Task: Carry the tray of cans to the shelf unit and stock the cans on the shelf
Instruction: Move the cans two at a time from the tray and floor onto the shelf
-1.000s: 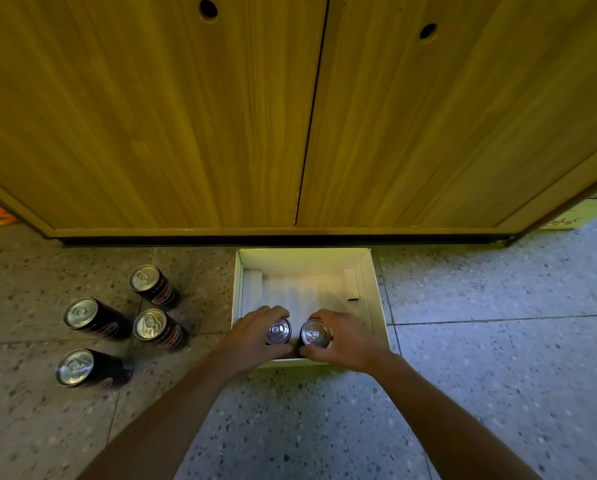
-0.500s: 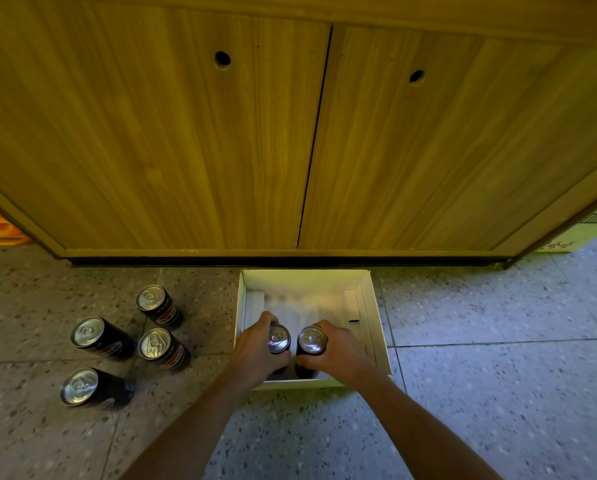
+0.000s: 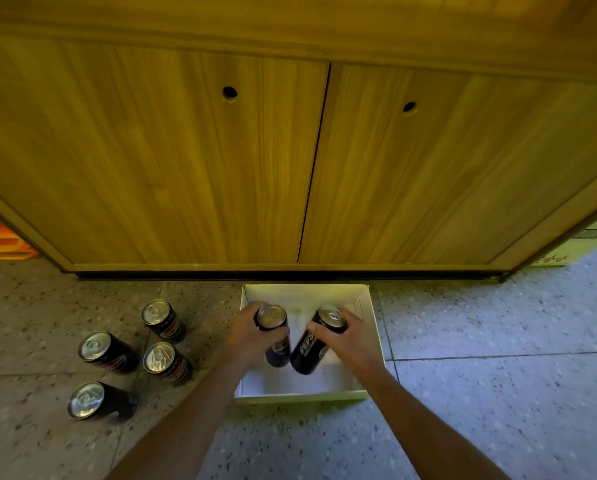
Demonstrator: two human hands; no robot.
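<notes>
Two dark cans are held above the white tray (image 3: pixel 371 327): the left can (image 3: pixel 273 332) is clasped by the left hand (image 3: pixel 246 337), the right can (image 3: pixel 316 341), tilted, by the right hand (image 3: pixel 354 341). Four more cans (image 3: pixel 162 360) are seen standing on the floor (image 3: pixel 497 375) to the left, before the wooden cabinet doors (image 3: pixel 290 161).

We see our left hand (image 3: pixel 246 336) gripping one dark can (image 3: pixel 273 332) and our right hand (image 3: pixel 350 337) gripping a tilted Pepsi can (image 3: pixel 312 344), both over the white tray (image 3: pixel 371 344) on the floor (image 3: pixel 480 393). Four more cans (image 3: pixel 130 358) stand left of our left hand. Closed wooden cabinet doors (image 3: pixel 290 161) rise beyond both hands.
</notes>
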